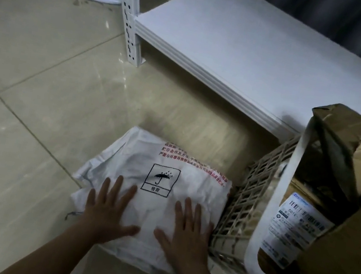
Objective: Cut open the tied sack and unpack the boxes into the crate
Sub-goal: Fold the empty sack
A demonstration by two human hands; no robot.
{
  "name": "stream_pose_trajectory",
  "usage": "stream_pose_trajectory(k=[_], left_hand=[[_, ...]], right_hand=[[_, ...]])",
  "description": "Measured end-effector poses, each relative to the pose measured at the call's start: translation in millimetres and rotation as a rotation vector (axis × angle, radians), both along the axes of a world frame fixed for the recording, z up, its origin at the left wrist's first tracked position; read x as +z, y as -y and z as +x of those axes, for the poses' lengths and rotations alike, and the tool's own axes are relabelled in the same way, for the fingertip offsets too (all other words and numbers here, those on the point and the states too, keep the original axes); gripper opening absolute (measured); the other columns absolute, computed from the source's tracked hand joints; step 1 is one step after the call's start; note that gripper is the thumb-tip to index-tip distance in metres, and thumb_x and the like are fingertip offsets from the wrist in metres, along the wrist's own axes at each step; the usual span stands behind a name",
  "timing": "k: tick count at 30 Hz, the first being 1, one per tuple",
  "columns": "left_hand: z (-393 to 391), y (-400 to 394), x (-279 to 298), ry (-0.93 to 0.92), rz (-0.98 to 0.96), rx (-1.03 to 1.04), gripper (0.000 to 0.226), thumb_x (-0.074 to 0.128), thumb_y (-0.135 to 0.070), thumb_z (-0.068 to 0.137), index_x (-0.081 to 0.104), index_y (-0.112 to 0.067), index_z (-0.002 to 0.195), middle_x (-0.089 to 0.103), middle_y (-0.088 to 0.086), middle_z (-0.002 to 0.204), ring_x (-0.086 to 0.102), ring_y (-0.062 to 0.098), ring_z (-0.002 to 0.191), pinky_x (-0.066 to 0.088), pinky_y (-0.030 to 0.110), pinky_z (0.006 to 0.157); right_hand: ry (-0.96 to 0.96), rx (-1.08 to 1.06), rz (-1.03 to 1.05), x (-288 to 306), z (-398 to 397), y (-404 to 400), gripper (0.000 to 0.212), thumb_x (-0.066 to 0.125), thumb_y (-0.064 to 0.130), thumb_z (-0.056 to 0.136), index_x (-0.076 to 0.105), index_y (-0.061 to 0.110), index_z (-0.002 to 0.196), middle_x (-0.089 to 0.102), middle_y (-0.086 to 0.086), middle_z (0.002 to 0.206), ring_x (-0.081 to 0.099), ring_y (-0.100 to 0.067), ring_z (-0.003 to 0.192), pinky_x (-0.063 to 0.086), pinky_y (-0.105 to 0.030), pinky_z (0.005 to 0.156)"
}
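Both hands, left hand (106,210) and right hand (189,232), press flat, fingers spread and gripping nothing, on the flattened white woven sack (167,178) beside the white lattice plastic crate (287,180) of brown cardboard boxes (347,251); unpacking seems finished, so folding the sack away probably comes next.

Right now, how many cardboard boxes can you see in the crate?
2: a crumpled box at the crate's far end, a labelled box nearer. More may be hidden beneath.

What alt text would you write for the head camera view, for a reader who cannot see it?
Both hands, left hand and right hand, press flat with spread fingers on a folded white woven sack printed with an umbrella symbol, lying on a tiled floor. To its right stands a lattice-walled plastic crate holding cardboard boxes; a low white metal shelf is behind.
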State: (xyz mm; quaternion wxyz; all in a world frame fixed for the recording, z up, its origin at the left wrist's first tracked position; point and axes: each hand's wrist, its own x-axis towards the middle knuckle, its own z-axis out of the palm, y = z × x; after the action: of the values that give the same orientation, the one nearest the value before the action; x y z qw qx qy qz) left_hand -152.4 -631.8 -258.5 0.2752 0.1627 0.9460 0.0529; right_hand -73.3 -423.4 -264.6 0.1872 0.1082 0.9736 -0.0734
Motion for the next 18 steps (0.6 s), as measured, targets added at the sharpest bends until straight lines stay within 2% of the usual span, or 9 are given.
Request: stream_pose_trajectory(k=[1,3,4,5,7,10,13,15,18], left_hand=[[-1.4,2.6,-1.3,0.025,-0.010,-0.016,0.106,0.002,-0.100,0.037,-0.049,-0.055,0.117,-0.045,0.002,0.144,-0.035,0.025,0.136,-0.005,0.057,0.114],[-7.5,5.9,1.1,0.059,-0.032,-0.050,0.108,0.003,-0.100,0.032,-0.054,-0.054,0.111,-0.047,0.002,0.140,-0.037,0.023,0.133,-0.003,0.056,0.115],[-10.6,6.3,2.0,0.066,-0.058,-0.074,0.112,0.002,-0.100,0.029,-0.054,-0.052,0.114,-0.048,0.003,0.139,-0.036,0.023,0.133,-0.002,0.056,0.115],[-13.8,6.7,1.6,0.060,-0.087,-0.094,0.120,0.003,-0.102,0.028,-0.050,-0.048,0.120,-0.048,0.003,0.138,-0.035,0.024,0.135,0.000,0.056,0.115],[-23.8,4.3,1.5,0.012,-0.113,-0.081,0.126,0.015,-0.101,0.035,-0.032,-0.041,0.136,-0.041,0.005,0.144,-0.023,0.031,0.143,0.005,0.056,0.115],[-46.0,-3.7,5.6,-0.130,-0.125,0.003,0.120,0.037,-0.091,0.051,-0.001,-0.034,0.150,-0.009,0.012,0.160,0.003,0.041,0.146,0.012,0.058,0.112],[-65.6,-10.0,12.9,-0.277,-0.135,-0.011,0.113,0.076,-0.071,0.047,0.040,-0.024,0.143,0.034,0.023,0.150,0.034,0.048,0.134,0.023,0.064,0.105],[-62.2,-17.8,23.8,-0.418,-0.067,-0.020,0.093,0.074,-0.057,0.059,0.045,-0.019,0.139,0.039,0.024,0.146,0.037,0.046,0.133,0.017,0.061,0.108],[-37.2,-23.1,32.0,-0.577,0.040,0.002,0.069,0.045,-0.051,0.079,0.046,-0.019,0.140,0.038,0.022,0.148,0.033,0.043,0.137,0.016,0.060,0.109]], right_hand=[[0.014,0.010,-0.004,-0.5,-2.3,-2.2,0.093,0.013,0.083,0.078,0.033,0.023,0.146,0.014,-0.002,0.159,0.015,-0.027,0.143,0.009,-0.057,0.106],[0.080,0.065,-0.037,2.2,-8.4,-6.4,0.109,0.005,0.090,0.064,0.003,0.027,0.152,-0.020,-0.003,0.157,-0.014,-0.021,0.144,-0.003,-0.059,0.108],[0.146,0.060,-0.083,8.8,-11.5,-8.7,0.114,0.003,0.092,0.056,-0.011,0.030,0.150,-0.034,0.000,0.151,-0.027,-0.019,0.141,-0.010,-0.060,0.109],[0.187,0.041,-0.116,14.1,-15.8,-9.8,0.117,0.002,0.094,0.052,-0.018,0.031,0.148,-0.039,0.001,0.149,-0.031,-0.019,0.140,-0.012,-0.060,0.109],[0.140,0.023,-0.097,22.3,-22.2,-7.2,0.107,0.012,0.089,0.065,-0.007,0.029,0.151,-0.023,-0.003,0.157,-0.016,-0.026,0.146,-0.003,-0.062,0.111],[-0.120,-0.067,0.002,35.9,-24.0,12.1,0.074,0.030,0.056,0.078,0.037,0.024,0.145,0.031,-0.010,0.154,0.031,-0.036,0.140,0.022,-0.061,0.107],[-0.223,-0.008,-0.028,48.5,-9.9,32.7,0.065,0.037,0.052,0.082,0.045,0.027,0.141,0.037,-0.005,0.152,0.035,-0.034,0.138,0.024,-0.060,0.103],[-0.243,0.080,-0.043,50.2,4.8,41.3,0.065,0.041,0.055,0.083,0.045,0.026,0.141,0.037,-0.004,0.152,0.032,-0.032,0.140,0.025,-0.061,0.103],[-0.149,0.212,0.001,36.9,23.7,40.7,0.071,0.046,0.057,0.079,0.044,0.024,0.142,0.034,-0.005,0.153,0.030,-0.033,0.140,0.023,-0.066,0.102]])
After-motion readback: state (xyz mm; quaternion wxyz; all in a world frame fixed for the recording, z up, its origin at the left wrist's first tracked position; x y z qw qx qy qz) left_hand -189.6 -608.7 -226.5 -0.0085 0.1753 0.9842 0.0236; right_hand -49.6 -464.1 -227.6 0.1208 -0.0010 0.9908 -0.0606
